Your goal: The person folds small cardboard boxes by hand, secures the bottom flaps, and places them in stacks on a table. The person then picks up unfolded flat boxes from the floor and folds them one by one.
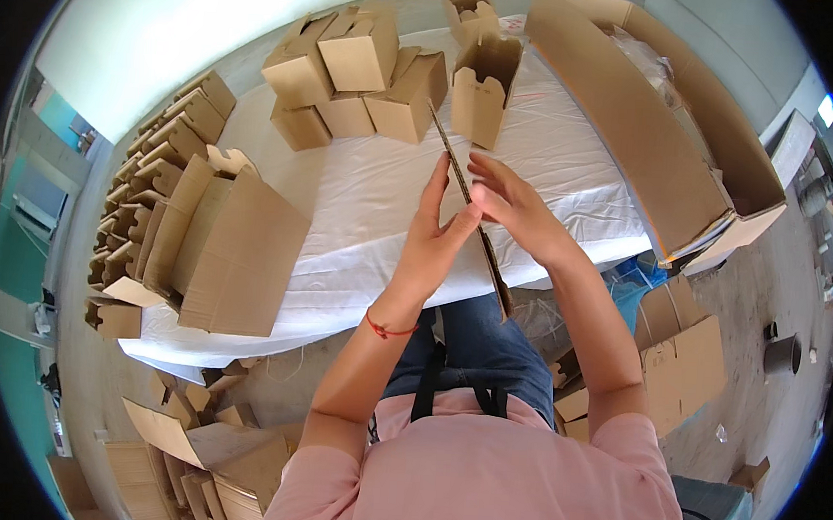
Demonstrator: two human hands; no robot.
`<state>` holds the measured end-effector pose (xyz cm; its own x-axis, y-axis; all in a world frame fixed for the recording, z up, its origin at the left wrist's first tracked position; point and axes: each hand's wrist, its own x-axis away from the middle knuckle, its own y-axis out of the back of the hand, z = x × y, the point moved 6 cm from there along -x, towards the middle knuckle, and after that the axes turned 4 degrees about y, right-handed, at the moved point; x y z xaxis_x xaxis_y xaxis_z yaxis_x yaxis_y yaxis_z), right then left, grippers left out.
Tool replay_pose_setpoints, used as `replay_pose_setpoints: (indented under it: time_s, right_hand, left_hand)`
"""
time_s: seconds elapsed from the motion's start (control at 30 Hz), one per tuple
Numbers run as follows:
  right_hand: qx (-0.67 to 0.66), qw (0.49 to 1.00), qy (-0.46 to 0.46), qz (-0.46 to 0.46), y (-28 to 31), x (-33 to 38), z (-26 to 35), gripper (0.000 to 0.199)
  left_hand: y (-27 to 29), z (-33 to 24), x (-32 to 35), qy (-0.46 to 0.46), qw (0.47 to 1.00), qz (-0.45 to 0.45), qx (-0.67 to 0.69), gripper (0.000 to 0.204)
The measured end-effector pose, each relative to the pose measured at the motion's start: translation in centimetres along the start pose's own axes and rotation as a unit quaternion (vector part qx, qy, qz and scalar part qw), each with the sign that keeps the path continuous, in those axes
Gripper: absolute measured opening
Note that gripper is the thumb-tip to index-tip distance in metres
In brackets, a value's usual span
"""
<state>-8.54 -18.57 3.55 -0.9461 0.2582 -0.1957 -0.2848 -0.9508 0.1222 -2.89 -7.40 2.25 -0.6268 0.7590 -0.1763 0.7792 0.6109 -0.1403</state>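
A flat, unfolded cardboard box blank [488, 264] is seen edge-on, running from near the table's middle down toward my lap. My left hand [431, 247] presses against its left face with fingers straight up. My right hand [512, 207] grips it from the right, thumb and fingers pinching the upper part. Both hands hold the blank over the near edge of the white-covered table [363, 201].
Several folded small cardboard boxes [356, 73] are piled at the table's far side, one open box [482, 89] standing upright. Flat blanks [220, 240] lie stacked at the left. A long open carton [668, 132] sits at right. More cardboard [199, 446] lies on the floor.
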Motion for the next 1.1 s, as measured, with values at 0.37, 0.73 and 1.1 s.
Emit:
replay_pose_setpoints:
  time_s: [0.37,0.73,1.1]
  right_hand:
    - [-0.065,0.997,-0.018,-0.026,1.1,-1.5,0.4,0.061]
    - [0.104,0.990,0.084,-0.053,2.0,-1.0,1.8,0.043]
    - [0.248,0.958,0.131,-0.067,2.3,-0.8,4.8,0.037]
  left_hand:
    - [-0.3,0.6,-0.6,0.039,0.999,0.016,0.014,0.081]
    - [1.0,-0.7,-0.4,-0.007,0.990,-0.070,-0.125,0.081]
    - [-0.7,-3.8,-4.7,-0.070,0.953,0.022,-0.295,0.049]
